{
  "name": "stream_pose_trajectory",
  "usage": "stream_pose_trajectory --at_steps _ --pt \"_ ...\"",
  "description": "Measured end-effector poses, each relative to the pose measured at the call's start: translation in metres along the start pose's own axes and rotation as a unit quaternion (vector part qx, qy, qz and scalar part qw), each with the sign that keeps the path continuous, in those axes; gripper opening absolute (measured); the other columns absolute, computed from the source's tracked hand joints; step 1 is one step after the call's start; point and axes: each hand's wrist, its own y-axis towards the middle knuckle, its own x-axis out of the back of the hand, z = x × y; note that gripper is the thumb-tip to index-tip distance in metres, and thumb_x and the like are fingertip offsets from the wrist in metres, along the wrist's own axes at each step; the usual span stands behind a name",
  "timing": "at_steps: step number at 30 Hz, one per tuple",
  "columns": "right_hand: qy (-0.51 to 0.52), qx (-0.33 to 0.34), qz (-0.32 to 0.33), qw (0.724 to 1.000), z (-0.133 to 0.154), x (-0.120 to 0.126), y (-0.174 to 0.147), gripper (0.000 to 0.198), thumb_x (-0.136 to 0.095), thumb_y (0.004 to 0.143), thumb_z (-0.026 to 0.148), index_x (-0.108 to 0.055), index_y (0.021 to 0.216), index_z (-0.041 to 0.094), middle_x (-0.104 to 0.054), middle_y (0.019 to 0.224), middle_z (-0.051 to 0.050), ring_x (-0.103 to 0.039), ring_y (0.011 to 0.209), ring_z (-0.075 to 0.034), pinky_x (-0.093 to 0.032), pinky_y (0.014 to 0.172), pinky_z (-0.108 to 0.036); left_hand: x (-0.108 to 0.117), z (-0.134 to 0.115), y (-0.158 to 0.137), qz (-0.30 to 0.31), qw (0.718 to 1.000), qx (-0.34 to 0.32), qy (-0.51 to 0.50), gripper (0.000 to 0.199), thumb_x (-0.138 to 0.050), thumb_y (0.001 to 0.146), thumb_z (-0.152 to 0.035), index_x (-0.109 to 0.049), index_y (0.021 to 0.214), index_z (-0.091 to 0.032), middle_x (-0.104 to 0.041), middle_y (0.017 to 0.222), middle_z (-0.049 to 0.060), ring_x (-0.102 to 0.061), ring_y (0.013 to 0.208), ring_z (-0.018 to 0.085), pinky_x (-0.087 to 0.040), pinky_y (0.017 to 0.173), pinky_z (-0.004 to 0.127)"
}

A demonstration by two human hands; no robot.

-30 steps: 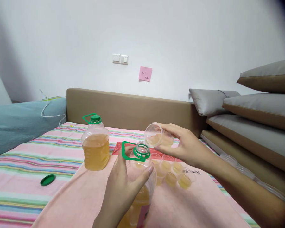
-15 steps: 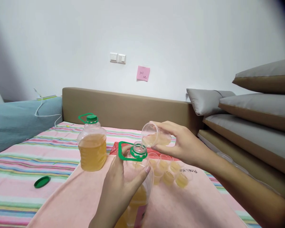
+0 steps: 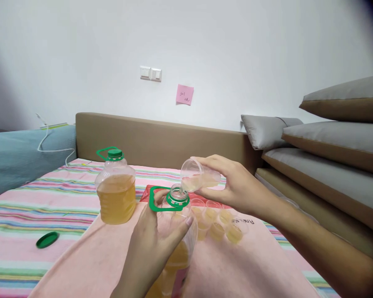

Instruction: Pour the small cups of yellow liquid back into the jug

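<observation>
My left hand is wrapped round the upper part of a clear plastic bottle with a green handle ring and an uncapped mouth. Yellowish liquid fills its lower part. Over that mouth, my right hand grips a clear plastic cup, tipped to the left with its rim at the bottle's opening. Some pale liquid lies along the cup's lower side. Several similar cups of yellow liquid stand close together on the pink cloth, just right of the bottle.
A second bottle of amber liquid, capped green, stands at the left. A loose green cap lies on the striped sheet. Behind the cups is a red plastic wrapper. Grey cushions are stacked at the right.
The cup is tipped a little further and its rim is nearer the bottle's mouth; less liquid shows in it. The whole view has shifted slightly.
</observation>
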Motion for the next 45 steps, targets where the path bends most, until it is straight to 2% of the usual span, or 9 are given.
stream_pose_trajectory --at_steps 8,13,22,30,38,45 --pt "-0.022 0.031 0.002 0.999 -0.002 0.0 0.002 0.059 -0.078 0.092 0.028 -0.067 0.15 0.025 -0.073 0.131 -0.009 -0.07 0.116 -0.026 -0.056 0.1 -0.042 -0.001 -0.001 0.003 -0.001 1.0 -0.007 -0.001 0.049 -0.076 0.099 -0.055 -0.056 0.139 -0.037 -0.069 0.144 0.002 -0.064 0.139 0.032 -0.045 0.118 0.051" --pt "-0.034 0.046 0.008 0.998 -0.002 0.002 0.005 0.059 -0.076 0.093 0.024 -0.066 0.151 0.024 -0.073 0.129 -0.009 -0.07 0.116 -0.025 -0.056 0.1 -0.041 0.0 0.0 0.003 0.002 1.0 -0.013 -0.004 0.048 -0.077 0.099 -0.052 -0.056 0.139 -0.038 -0.07 0.143 0.0 -0.064 0.139 0.031 -0.045 0.118 0.049" --pt "-0.068 0.054 0.046 0.995 0.005 0.008 0.009 0.065 -0.076 0.092 0.014 -0.063 0.156 0.019 -0.069 0.133 -0.012 -0.067 0.119 -0.025 -0.054 0.105 -0.042 -0.002 -0.002 0.002 0.0 1.0 0.001 -0.006 0.048 -0.077 0.097 -0.048 -0.055 0.139 -0.041 -0.068 0.145 -0.004 -0.061 0.141 0.029 -0.041 0.122 0.05" --pt "-0.076 0.063 0.072 0.993 0.015 0.01 0.014 0.065 -0.076 0.093 0.009 -0.063 0.156 0.016 -0.069 0.133 -0.012 -0.064 0.122 -0.025 -0.052 0.108 -0.041 0.001 -0.006 0.002 0.005 1.0 0.016 -0.011 0.048 -0.077 0.097 -0.053 -0.056 0.138 -0.042 -0.068 0.148 -0.004 -0.058 0.145 0.031 -0.043 0.119 0.052" --pt "-0.136 0.069 0.079 0.985 0.017 0.01 0.016 0.072 -0.073 0.095 0.009 -0.057 0.163 0.024 -0.067 0.138 -0.012 -0.062 0.122 -0.029 -0.054 0.105 -0.048 -0.002 -0.001 0.003 0.002 1.0 0.015 -0.004 0.046 -0.074 0.098 -0.056 -0.057 0.138 -0.042 -0.067 0.145 -0.004 -0.06 0.142 0.03 -0.043 0.119 0.053" --pt "-0.203 0.074 0.105 0.971 0.035 0.015 0.023 0.071 -0.075 0.095 0.006 -0.059 0.161 0.024 -0.067 0.14 -0.014 -0.061 0.125 -0.031 -0.051 0.107 -0.05 0.001 0.003 0.005 0.0 1.0 0.008 0.018 0.051 -0.076 0.097 -0.058 -0.056 0.141 -0.041 -0.067 0.149 -0.001 -0.058 0.146 0.033 -0.047 0.117 0.055"
